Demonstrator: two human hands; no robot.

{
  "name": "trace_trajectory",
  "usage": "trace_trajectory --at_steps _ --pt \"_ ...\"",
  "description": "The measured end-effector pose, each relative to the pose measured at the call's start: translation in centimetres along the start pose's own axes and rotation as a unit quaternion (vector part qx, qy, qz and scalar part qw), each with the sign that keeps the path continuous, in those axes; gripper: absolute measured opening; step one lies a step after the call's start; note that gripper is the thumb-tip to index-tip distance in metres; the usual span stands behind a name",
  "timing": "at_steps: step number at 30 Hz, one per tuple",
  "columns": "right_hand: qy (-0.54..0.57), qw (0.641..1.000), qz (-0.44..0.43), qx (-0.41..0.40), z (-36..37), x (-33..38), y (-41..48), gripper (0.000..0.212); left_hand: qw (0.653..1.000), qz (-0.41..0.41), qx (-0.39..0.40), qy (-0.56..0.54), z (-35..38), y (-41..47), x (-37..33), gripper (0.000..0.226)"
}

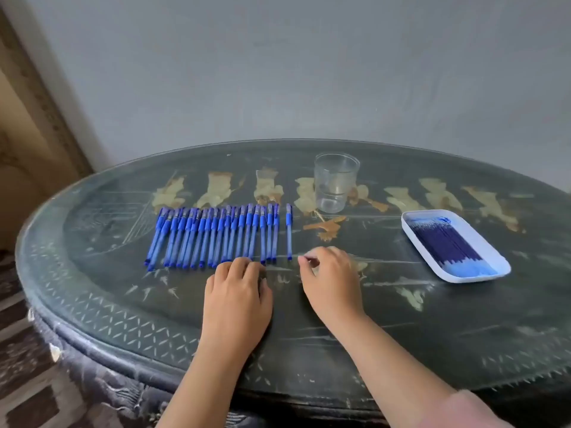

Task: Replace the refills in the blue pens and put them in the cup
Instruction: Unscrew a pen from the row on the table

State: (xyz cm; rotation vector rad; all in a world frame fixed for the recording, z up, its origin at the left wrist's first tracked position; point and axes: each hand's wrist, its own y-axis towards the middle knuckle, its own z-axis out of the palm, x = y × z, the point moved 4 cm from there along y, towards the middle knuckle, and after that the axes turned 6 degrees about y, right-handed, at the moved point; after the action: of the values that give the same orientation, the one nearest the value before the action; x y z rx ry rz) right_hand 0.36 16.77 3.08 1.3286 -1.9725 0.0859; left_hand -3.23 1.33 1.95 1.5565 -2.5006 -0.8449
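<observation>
1. hands: two. the left hand lies palm down in the lower centre of the frame, its fingers bent with the tips at the near ends of the pens. nothing shows in its grip.
2. the right hand sits just right of the left, apart from it. its fingers are curled narrow and the thumb and forefinger tips are close together. it cannot be told whether they pinch anything.
3. blue plastic capped pens: one row at left of centre, caps pointing to the far side. they number about twenty. the barrels overlap and cross, so an exact count cannot be read.
4. single blue pen: one, lying apart at the right end of the row, just beyond the right hand's fingertips and not touching them.
5. clear round plastic cup: one, upright, just above and right of the single pen, on the far side of the row.
6. white rectangular tray with rounded corners: one, at the right of the frame, well apart from the pens.
7. dark blue refills: one packed bundle inside the tray, with lighter blue ends toward the near edge. the individual refills are too dense to count.
8. dark oval glass-topped table with pale inlay: one. its near edge and right side are cut off by the frame.
9. pink sleeve: one, on the right arm, partly cut off at the lower right corner.
</observation>
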Motion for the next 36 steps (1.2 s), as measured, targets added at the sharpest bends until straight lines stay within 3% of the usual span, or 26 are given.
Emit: trace_trajectory --at_steps 5,12,18,23,29,36 --pt "-0.009 0.999 0.037 0.005 1.9 0.8 2.3 0.030 1.000 0.015 -0.011 0.000 0.1 0.0 0.1 0.009" --pt "-0.056 0.996 0.073 -0.019 2.9 0.8 2.7 0.024 1.000 0.013 -0.012 0.000 0.2 0.0 0.1 0.009" --pt "0.017 0.990 0.116 -0.077 0.4 -0.6 3.0 0.030 1.000 0.015 -0.016 -0.008 0.2 -0.1 0.2 0.006" --pt "0.060 0.992 0.052 -0.094 -3.4 -3.7 1.1 0.012 1.000 0.007 -0.014 -0.027 -0.1 -0.1 0.1 0.026" --pt "0.068 0.997 -0.040 -0.022 -5.3 -6.3 -1.6 0.025 0.990 0.007 0.021 -0.141 -0.5 0.0 0.2 0.050" --pt "0.082 0.994 -0.073 0.018 -5.3 -6.4 -2.9 0.020 0.969 0.063 0.032 -0.238 -1.3 0.2 0.3 0.018"
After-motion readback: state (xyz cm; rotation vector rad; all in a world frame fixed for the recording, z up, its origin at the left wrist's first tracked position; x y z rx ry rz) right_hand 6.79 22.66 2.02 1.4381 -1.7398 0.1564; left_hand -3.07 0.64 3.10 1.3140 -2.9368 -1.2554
